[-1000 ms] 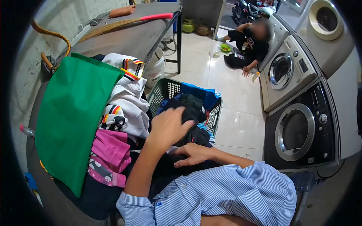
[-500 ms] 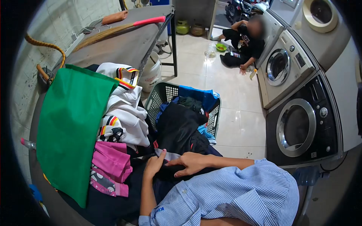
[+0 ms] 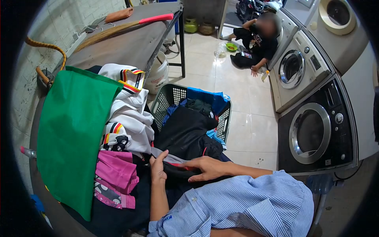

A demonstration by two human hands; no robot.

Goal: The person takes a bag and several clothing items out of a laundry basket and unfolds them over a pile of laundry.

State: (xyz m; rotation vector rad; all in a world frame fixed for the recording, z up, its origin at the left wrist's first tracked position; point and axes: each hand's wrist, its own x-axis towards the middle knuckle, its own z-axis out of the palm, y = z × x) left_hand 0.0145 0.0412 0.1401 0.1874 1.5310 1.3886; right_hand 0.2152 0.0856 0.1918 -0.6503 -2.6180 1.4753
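A black garment (image 3: 183, 132) with grey and red trim stretches from the laundry basket (image 3: 156, 112) toward my body. My left hand (image 3: 158, 168) is closed on the garment's grey-trimmed edge, thumb on top. Just to its right, my right hand (image 3: 207, 168) lies on the same garment near the red trim; its fingertips are partly hidden in the cloth, so its grip is unclear. White clothing (image 3: 132, 110) with striped trim and a pink garment (image 3: 116, 168) lie left of my hands, beside a green fabric bag (image 3: 73, 138).
A grey table (image 3: 122, 39) holds a broom (image 3: 114, 33). Under its edge stands a white bucket (image 3: 158, 75). Washing machines (image 3: 310, 132) line the right side. A person (image 3: 260, 45) sits on the floor beside a green bowl (image 3: 231, 47).
My left hand has come down from above the basket to the garment's edge. The black garment is now drawn out over the basket's near side, its grey and red trim showing.
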